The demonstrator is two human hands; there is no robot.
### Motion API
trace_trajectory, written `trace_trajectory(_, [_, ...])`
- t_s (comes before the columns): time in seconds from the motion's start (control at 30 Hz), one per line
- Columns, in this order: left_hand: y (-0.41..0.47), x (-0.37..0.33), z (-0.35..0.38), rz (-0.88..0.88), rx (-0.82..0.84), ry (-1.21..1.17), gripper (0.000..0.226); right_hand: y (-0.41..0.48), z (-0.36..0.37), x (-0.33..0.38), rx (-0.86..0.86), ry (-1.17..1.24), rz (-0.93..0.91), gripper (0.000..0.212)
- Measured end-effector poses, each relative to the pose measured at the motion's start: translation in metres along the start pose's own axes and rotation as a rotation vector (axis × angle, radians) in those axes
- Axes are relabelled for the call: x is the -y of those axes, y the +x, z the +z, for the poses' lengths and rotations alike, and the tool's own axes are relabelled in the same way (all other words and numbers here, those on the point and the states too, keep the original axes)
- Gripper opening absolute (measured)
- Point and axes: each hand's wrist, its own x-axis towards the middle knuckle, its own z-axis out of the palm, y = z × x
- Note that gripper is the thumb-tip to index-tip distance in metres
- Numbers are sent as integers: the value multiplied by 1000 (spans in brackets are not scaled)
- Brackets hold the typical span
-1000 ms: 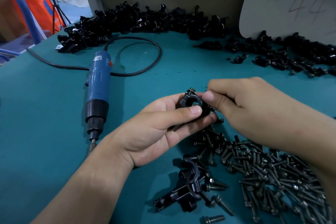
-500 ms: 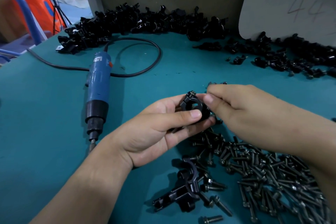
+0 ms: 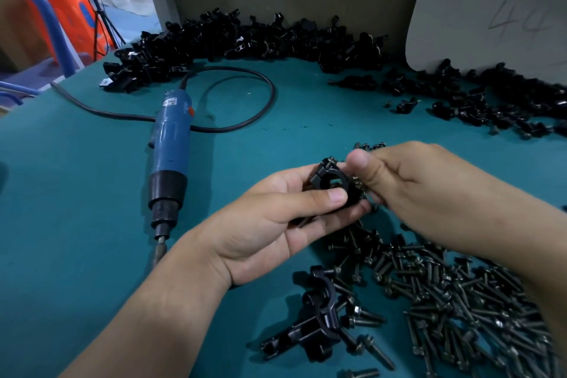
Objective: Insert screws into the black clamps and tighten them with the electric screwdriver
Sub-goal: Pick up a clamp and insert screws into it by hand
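While our left hand point(image 3: 276, 224) keeps pinching the black clamp point(image 3: 329, 181), our right hand point(image 3: 414, 187), gripping screws point(image 3: 357, 186), has rolled thumb-up against it, so insertion continues and the electric screwdriver point(image 3: 170, 156) lies idle toward the worktop's left edge.

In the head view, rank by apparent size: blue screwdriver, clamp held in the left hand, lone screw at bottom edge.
1. blue screwdriver
2. held clamp
3. lone screw, smallest though nearest the camera.

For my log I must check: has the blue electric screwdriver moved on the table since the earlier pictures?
No. The electric screwdriver lies as before, tip toward the viewer, at the same spot relative to the clamp pile behind it.
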Motion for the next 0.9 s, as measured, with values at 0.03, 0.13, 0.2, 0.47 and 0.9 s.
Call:
trace_trajectory(0.03, [0, 0, 0, 0, -13, -9, 43, -1, -3, -1, -5, 32, -8, 59])
trace_trajectory(0.13, [0, 0, -1, 0, -40, -34, 43, -5, -6, -3, 25, 7, -42, 16])
trace_trajectory(0.2, [-1, 0, -1, -3, -33, -26, 40, -5, -4, -3, 52, -27, -33, 9])
trace_trajectory(0.47, [-2, -1, 2, -19, -2, 2, 42, -5, -2, -2, 169, 121, 18, 58])
trace_trajectory(0.9, [-11, -15, 6, 89, -35, -97, 37, -14, -13, 19, -76, 106, 48, 67])
